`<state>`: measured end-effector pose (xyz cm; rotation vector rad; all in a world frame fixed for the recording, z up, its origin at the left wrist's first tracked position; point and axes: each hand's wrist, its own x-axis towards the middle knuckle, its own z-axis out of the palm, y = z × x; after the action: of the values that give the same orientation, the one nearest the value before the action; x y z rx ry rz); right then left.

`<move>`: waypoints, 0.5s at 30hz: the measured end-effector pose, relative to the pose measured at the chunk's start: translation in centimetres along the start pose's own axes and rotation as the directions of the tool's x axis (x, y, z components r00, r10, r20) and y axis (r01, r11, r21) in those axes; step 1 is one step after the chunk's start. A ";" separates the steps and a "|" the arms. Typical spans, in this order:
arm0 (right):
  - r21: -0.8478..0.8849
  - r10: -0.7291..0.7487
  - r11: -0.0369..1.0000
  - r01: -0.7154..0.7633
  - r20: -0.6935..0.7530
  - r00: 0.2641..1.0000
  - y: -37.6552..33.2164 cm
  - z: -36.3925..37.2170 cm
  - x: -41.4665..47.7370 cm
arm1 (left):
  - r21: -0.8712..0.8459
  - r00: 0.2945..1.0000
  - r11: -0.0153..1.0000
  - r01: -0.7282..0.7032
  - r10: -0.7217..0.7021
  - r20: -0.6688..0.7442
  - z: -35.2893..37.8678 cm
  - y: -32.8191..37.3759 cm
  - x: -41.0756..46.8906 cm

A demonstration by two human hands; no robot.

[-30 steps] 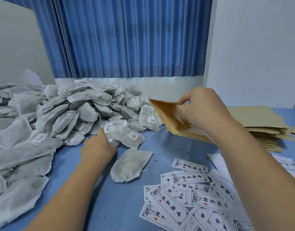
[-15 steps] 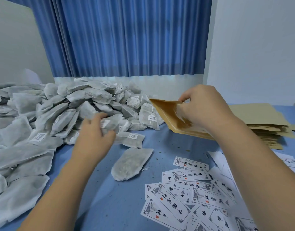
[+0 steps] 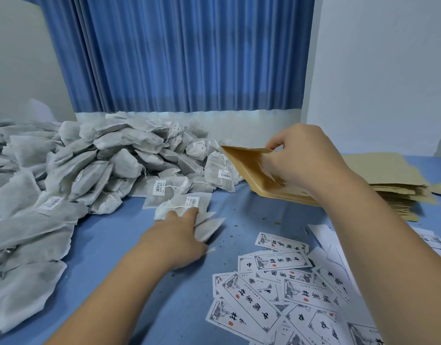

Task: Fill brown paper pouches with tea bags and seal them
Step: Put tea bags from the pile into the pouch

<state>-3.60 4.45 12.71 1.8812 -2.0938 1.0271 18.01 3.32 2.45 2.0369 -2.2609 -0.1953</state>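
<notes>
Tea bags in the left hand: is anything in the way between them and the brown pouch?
No, nothing visible. Only bare blue table lies between the white mesh tea bags the left hand grips and the brown paper pouch the right hand holds.

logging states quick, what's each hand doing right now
Left hand: grips tea bags.
Right hand: pinches a brown pouch at its mouth.

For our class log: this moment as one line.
stage: picking | left hand: grips tea bags | right hand: holds brown paper pouch
</notes>
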 end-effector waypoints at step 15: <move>0.059 -0.001 0.998 0.000 0.029 1.000 0.3 -0.4 0.2 | -0.401 0.675 0.674 -0.620 0.199 -0.711 -3.7 3.6 -3.0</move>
<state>-3.99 4.52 12.96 1.9349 -2.1010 1.0793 15.33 6.58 6.71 0.9610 -1.8227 -0.1635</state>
